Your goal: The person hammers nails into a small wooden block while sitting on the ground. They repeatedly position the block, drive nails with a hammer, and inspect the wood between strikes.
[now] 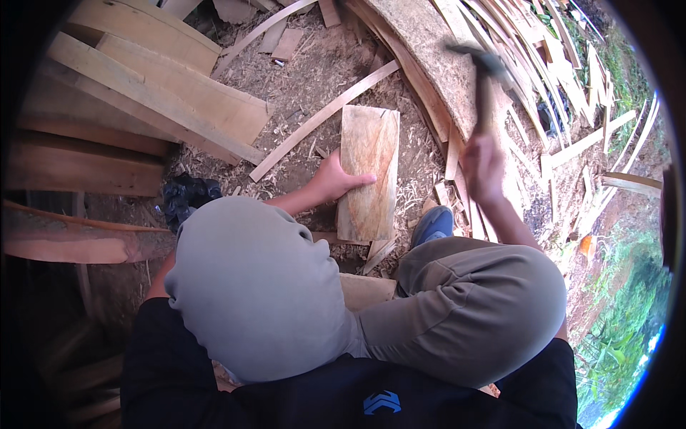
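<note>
Fingers of the right hand (483,171) curl closed around a handle, while the left hand (334,180) lays its thumb over a block's face; its other fingers pass behind the left edge, so whether they are spread cannot be told. Largest is the shaving-strewn ground (296,132), then the wide pale boards (171,93) stacked at upper left. A long thin strip (325,120) slants just beyond the wooden block (370,154), which sits ahead of the knees. Smaller is the hammer (484,96), raised to the right, its head blurred. Smallest, a blue shoe (433,224) shows beside the block.
</note>
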The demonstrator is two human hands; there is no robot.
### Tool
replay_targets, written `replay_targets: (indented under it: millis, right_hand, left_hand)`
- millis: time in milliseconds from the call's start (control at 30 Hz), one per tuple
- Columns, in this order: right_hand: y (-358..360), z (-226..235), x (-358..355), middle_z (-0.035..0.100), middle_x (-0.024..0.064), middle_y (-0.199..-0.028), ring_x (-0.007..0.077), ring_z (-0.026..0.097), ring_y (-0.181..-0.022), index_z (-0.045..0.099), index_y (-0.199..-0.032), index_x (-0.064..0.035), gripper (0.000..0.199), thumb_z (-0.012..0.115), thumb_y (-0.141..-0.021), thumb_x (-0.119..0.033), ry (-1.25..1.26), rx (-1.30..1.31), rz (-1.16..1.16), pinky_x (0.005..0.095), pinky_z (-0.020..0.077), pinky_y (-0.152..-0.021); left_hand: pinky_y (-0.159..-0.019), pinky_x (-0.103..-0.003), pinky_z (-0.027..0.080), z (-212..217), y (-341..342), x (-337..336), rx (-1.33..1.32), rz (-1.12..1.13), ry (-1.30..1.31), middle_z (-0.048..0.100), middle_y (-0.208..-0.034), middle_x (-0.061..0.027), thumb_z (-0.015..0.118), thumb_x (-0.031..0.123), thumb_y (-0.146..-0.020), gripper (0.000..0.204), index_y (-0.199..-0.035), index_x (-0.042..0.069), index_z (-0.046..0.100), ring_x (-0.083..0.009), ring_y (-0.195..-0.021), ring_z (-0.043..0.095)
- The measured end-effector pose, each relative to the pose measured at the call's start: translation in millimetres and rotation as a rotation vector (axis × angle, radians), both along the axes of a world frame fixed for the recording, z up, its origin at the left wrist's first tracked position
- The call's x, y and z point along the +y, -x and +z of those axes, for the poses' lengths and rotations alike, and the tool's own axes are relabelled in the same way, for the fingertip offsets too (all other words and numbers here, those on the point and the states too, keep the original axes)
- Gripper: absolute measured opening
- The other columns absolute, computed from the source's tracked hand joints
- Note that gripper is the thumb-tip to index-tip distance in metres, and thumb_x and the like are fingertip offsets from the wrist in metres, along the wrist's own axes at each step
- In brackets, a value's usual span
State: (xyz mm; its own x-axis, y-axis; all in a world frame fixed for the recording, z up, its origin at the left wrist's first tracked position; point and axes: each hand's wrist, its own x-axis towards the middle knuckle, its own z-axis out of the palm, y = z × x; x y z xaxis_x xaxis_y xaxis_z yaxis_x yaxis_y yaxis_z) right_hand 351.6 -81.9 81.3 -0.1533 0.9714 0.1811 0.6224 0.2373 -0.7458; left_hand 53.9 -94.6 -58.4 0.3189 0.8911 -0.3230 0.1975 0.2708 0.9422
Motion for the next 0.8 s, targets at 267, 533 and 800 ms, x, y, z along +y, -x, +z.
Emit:
replay_targets:
  millis: [267, 533, 800]
  right_hand:
    - [19.4, 44.3, 18.9, 0.054, 0.0037, -0.065, 0.0144, 0.051, -0.058, 0.063, -0.103, -0.0066, 0.056, 0.040, -0.108, -0.057, 0.448, -0.172, 0.030, 0.0364, 0.0439, -0.057]
    - [13.7, -27.1, -8.5, 0.064, 0.0219, -0.079, 0.0372, 0.065, -0.077, 0.058, -0.105, -0.0011, 0.052, 0.039, -0.110, -0.049, 0.465, -0.455, 0.077, 0.0523, 0.0506, -0.077]
    - [26.8, 71.6, 42.4, 0.045, -0.0044, -0.060, 0.0068, 0.040, -0.047, 0.057, -0.089, -0.0085, 0.057, 0.034, -0.110, -0.057, 0.158, 0.172, -0.064, 0.0264, 0.0296, -0.041]
  left_hand:
    - [-0.103, -0.040, 0.052, 5.4, 12.0, -4.7, 0.025, 0.025, 0.049, 0.066, -0.129, -0.0184, 0.092, 0.041, -0.073, 0.089, -0.137, -0.005, 0.050, -0.0259, -0.118, 0.066]
    - [-0.102, -0.038, 0.052, -2.7, 0.0, 0.3, 0.038, -0.014, -0.041, 0.068, -0.127, -0.0171, 0.090, 0.039, -0.078, 0.083, -0.136, -0.005, 0.051, -0.0246, -0.115, 0.068]
    - [-0.102, -0.039, 0.053, 7.4, 21.2, -7.1, 0.092, 0.015, 0.013, 0.068, -0.128, -0.0173, 0.091, 0.041, -0.077, 0.085, -0.137, -0.004, 0.051, -0.0241, -0.116, 0.067]
